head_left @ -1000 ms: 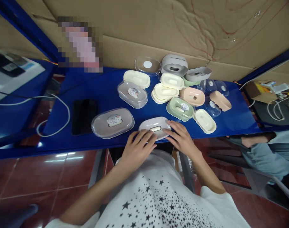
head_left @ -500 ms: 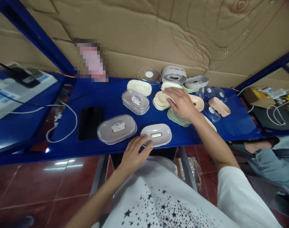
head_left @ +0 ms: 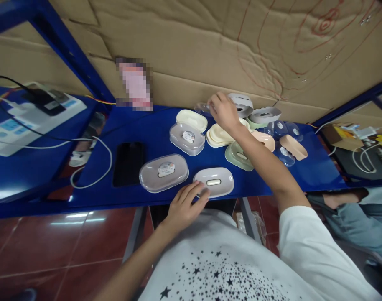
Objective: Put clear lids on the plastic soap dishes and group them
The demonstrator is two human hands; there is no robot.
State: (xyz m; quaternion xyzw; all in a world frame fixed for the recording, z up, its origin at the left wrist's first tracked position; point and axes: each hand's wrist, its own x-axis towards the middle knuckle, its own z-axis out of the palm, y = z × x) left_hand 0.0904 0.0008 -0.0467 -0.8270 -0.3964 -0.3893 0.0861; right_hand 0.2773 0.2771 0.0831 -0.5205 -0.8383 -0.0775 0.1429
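Dish (head_left: 225,188) has only left hand (head_left: 185,205), loosely open, since right hand (head_left: 223,111), half-curled, moved to far lid (head_left: 201,109) (grip unclear).

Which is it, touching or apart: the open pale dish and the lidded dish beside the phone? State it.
Apart. The head view shows a narrow strip of blue table between the lidded dish and the open pale dish.

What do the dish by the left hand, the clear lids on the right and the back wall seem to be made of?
The dish looks like smooth, glossy plastic, with soft highlights, though glazed ceramic is possible. The clear lids seem thin, shiny plastic: the blue tabletop shows through. The back wall looks like matt cardboard, brown and creased.
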